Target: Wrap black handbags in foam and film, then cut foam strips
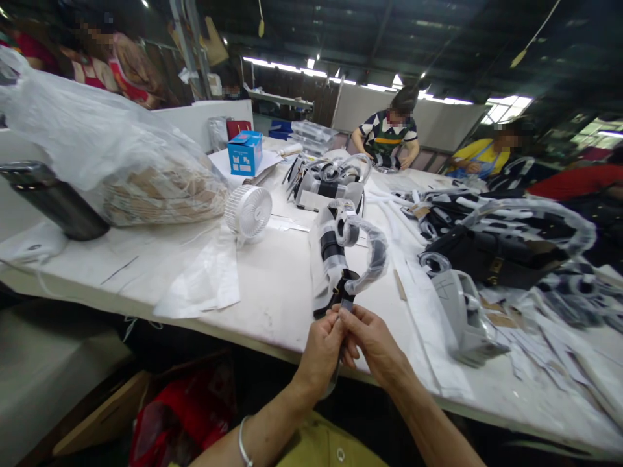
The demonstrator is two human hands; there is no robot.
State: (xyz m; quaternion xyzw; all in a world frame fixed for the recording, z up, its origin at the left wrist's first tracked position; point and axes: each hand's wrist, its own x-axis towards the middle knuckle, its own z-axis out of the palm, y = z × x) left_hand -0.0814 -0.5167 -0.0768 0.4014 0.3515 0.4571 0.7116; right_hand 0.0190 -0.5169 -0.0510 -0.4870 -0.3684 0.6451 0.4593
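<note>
Both hands meet at the table's front edge over a black strap (347, 302) with clear wrapping on it. My left hand (318, 347) is closed, its thumb and fingers pinching the strap. Beside and touching it, my right hand (372, 334) pinches the same strap from the other side. The strap runs up to a black-and-white handbag (332, 250) lying on the table just beyond the hands. A curved handle (377, 253) wrapped in translucent film arches to the bag's right. Part of the strap hangs below my fingers, and the fingertips hide the gripped spot.
On the white table (272, 311) stand a small white fan (248, 213), a blue box (244, 154) and a dark flask (58, 201). A plastic sack (160, 188) leans at left. More wrapped bags (496, 253) pile up at right. Across the table a co-worker (389, 136) handles a bag.
</note>
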